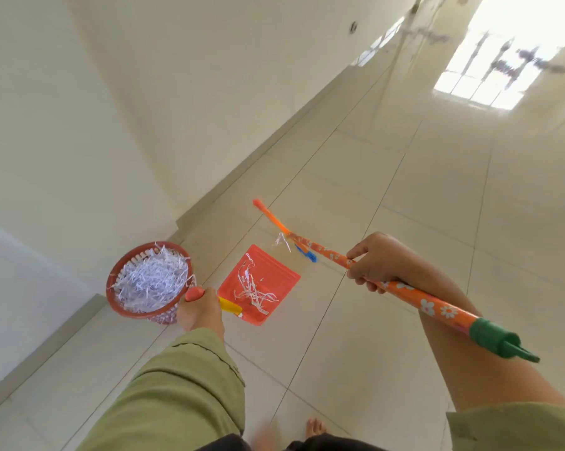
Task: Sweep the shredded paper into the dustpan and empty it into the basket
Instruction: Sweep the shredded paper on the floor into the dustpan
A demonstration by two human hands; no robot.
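- Count: one broom [326, 255], one dustpan [258, 284], one basket [149, 281], two hands.
- Shredded paper [255, 292]: a small loose clump of white strips in the dustpan pan; a much bigger heap fills the basket to its rim; a few strips hang at the broom head.
- Floor [388, 196]: large pale glossy tiles, thin dark grout lines. White wall [144, 92] runs along the left with a low skirting; bright window glare reflects off the floor at top right.
- Left hand [201, 309], green sleeve, curled round the dustpan's yellow handle; red handle end sticks out by the thumb.
- Dustpan sits just right of the basket, almost touching it, pan tilted; cannot tell if it rests on the floor.
- Right hand [377, 262] grips the orange flowered broomstick mid-shaft; green cap end points back toward the person.
- Broom head lies just beyond the dustpan's far edge.
- One bare foot [315, 428] at bottom edge.
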